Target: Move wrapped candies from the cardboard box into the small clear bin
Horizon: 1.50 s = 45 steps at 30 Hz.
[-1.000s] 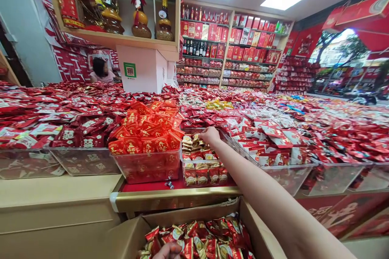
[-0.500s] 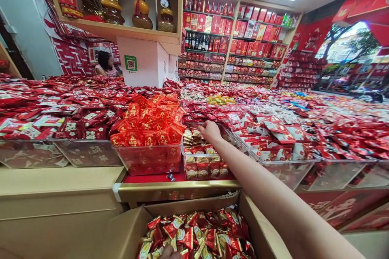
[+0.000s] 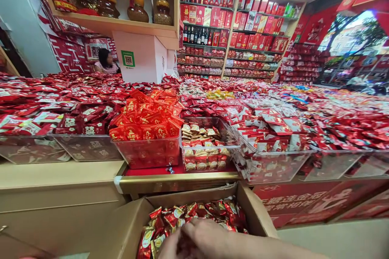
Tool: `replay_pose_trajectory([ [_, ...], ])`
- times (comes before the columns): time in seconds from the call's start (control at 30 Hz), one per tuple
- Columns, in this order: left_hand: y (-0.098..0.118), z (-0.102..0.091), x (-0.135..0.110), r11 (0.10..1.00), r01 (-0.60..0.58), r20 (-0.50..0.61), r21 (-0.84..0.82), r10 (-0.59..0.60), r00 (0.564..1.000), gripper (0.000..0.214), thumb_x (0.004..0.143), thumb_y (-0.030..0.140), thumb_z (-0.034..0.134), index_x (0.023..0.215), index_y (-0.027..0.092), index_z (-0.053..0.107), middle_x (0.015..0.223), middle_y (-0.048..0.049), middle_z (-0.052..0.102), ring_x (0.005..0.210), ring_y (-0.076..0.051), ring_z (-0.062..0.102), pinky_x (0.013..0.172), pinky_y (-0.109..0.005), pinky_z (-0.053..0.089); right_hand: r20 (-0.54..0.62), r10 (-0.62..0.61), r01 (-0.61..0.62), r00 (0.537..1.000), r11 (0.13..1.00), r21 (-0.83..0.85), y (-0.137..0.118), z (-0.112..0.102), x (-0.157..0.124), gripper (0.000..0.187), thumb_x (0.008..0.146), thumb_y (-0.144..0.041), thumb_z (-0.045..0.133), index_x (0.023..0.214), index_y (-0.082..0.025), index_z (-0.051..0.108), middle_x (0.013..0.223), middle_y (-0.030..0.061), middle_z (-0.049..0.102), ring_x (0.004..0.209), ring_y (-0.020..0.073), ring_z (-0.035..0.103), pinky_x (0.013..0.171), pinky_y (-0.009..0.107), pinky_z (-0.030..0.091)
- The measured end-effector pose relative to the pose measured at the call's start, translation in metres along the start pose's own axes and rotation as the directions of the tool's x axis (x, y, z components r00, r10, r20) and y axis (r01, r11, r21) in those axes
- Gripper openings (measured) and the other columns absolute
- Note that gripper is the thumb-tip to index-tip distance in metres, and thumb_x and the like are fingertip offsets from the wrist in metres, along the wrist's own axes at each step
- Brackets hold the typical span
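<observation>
A cardboard box (image 3: 129,230) in front of me holds a heap of wrapped candies (image 3: 174,214) in red and gold. My right hand (image 3: 203,232) is low inside it, palm down and fingers curled; what they close on is hidden. Close beside it, at the bottom edge of the view, my left hand (image 3: 169,247) shows only in part, blurred, its fingers mostly hidden. Between the two hands is a dark reddish patch that I cannot make out. A clear plastic bin (image 3: 226,145) on the counter holds the same kind of candies, stacked in rows.
Beside that bin stands a bin of bright red packets (image 3: 146,149); another holds white and red packets (image 3: 273,145). The counter's gold edge (image 3: 182,177) runs just behind the box. A display cabinet (image 3: 121,22) overhangs at upper left. A person (image 3: 105,62) is behind the counter.
My right hand has left the clear bin and come down into the cardboard box, beside my left hand. The view has shifted slightly.
</observation>
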<state>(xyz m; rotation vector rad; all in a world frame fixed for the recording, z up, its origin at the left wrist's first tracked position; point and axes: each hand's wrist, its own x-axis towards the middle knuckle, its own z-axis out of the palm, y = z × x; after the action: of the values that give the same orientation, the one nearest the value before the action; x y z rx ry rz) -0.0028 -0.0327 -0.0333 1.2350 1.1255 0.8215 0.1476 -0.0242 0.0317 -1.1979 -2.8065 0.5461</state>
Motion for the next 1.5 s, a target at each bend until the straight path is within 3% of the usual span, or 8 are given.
replay_pose_trajectory([
  [0.1, 0.027, -0.003, 0.001, 0.991, -0.104, -0.236, -0.089, 0.080, 0.968, 0.013, 0.061, 0.025, 0.067, 0.071, 0.019, 0.061, 0.064, -0.0010, 0.069, 0.065, -0.020, 0.062, 0.062, -0.029, 0.047, -0.099, 0.235, -0.177, 0.967, 0.899, 0.400, 0.007, -0.002, 0.010, 0.041, 0.062, -0.022, 0.059, 0.101, -0.015, 0.049, 0.094, 0.0097, 0.058, 0.076, 0.0190, 0.056, 0.062, 0.027, 0.043],
  [0.23, 0.069, -0.008, -0.005, 0.940, -0.216, -0.439, -0.263, 0.083, 0.895, 0.029, 0.058, 0.028, 0.071, 0.082, 0.020, 0.057, 0.063, 0.0025, 0.069, 0.061, -0.014, 0.062, 0.060, -0.022, 0.047, -0.135, 0.364, -0.068, 0.922, 0.496, 0.866, 0.004, -0.027, 0.018, 0.048, 0.060, -0.029, 0.067, 0.102, -0.016, 0.047, 0.093, 0.0072, 0.057, 0.068, 0.0126, 0.054, 0.063, 0.027, 0.043],
  [0.33, 0.089, -0.004, -0.011, 0.895, -0.282, -0.458, -0.346, 0.101, 0.883, 0.030, 0.061, 0.025, 0.070, 0.087, 0.020, 0.057, 0.063, 0.0027, 0.069, 0.057, -0.011, 0.061, 0.057, -0.020, 0.048, -0.096, 0.291, 0.039, 0.952, 0.194, 0.980, 0.001, -0.038, 0.014, 0.039, 0.056, -0.033, 0.071, 0.085, -0.014, 0.053, 0.078, 0.0030, 0.058, 0.068, 0.0112, 0.054, 0.067, 0.026, 0.043],
  [0.43, 0.097, 0.003, -0.017, 0.865, -0.298, -0.458, -0.403, 0.091, 0.884, 0.029, 0.064, 0.022, 0.068, 0.091, 0.019, 0.057, 0.064, 0.0023, 0.068, 0.056, -0.011, 0.061, 0.055, -0.020, 0.048, -0.123, 0.291, 0.099, 0.949, 0.096, 0.990, 0.000, -0.044, 0.007, 0.036, 0.055, -0.030, 0.073, 0.081, -0.013, 0.055, 0.073, 0.0008, 0.057, 0.065, 0.0090, 0.052, 0.065, 0.025, 0.042],
  [0.63, 0.092, 0.014, -0.022, 0.887, -0.301, -0.347, -0.349, 0.176, 0.921, 0.031, 0.069, 0.020, 0.064, 0.099, 0.022, 0.056, 0.094, -0.0012, 0.066, 0.088, -0.014, 0.059, 0.078, -0.023, 0.046, -0.153, 0.377, 0.152, 0.914, 0.035, 0.988, 0.001, -0.054, 0.005, 0.033, 0.055, -0.029, 0.073, 0.076, -0.012, 0.054, 0.068, -0.0010, 0.057, 0.058, 0.0054, 0.049, 0.057, 0.020, 0.039],
  [0.83, 0.089, 0.017, -0.022, 0.913, -0.205, -0.316, -0.354, 0.089, 0.944, 0.033, 0.063, 0.018, 0.069, 0.094, 0.016, 0.057, 0.077, -0.0007, 0.068, 0.069, -0.012, 0.059, 0.062, -0.020, 0.050, -0.092, 0.408, 0.068, 0.908, 0.071, 0.995, 0.003, -0.061, 0.005, 0.031, 0.062, -0.038, 0.066, 0.067, -0.013, 0.049, 0.051, -0.0060, 0.049, 0.040, 0.0021, 0.038, 0.040, 0.016, 0.029],
  [1.03, 0.092, 0.016, -0.024, 0.897, -0.198, -0.307, -0.396, 0.074, 0.949, 0.035, 0.063, 0.017, 0.070, 0.096, 0.018, 0.058, 0.066, 0.0056, 0.065, 0.057, -0.006, 0.058, 0.055, -0.013, 0.048, -0.094, 0.416, 0.071, 0.904, 0.069, 0.995, 0.001, -0.062, 0.002, 0.033, 0.060, -0.040, 0.067, 0.066, -0.013, 0.047, 0.051, -0.0064, 0.048, 0.040, 0.0025, 0.040, 0.040, 0.016, 0.031],
  [1.5, 0.070, 0.007, -0.021, 0.920, -0.105, -0.279, -0.378, -0.005, 0.960, 0.026, 0.067, 0.031, 0.066, 0.089, 0.018, 0.062, 0.074, -0.0005, 0.069, 0.067, -0.015, 0.061, 0.055, -0.021, 0.048, -0.154, 0.264, 0.051, 0.952, 0.359, 0.932, 0.004, -0.046, 0.009, 0.037, 0.058, -0.045, 0.067, 0.064, -0.013, 0.050, 0.052, -0.0059, 0.045, 0.048, 0.0039, 0.035, 0.045, 0.018, 0.028],
])
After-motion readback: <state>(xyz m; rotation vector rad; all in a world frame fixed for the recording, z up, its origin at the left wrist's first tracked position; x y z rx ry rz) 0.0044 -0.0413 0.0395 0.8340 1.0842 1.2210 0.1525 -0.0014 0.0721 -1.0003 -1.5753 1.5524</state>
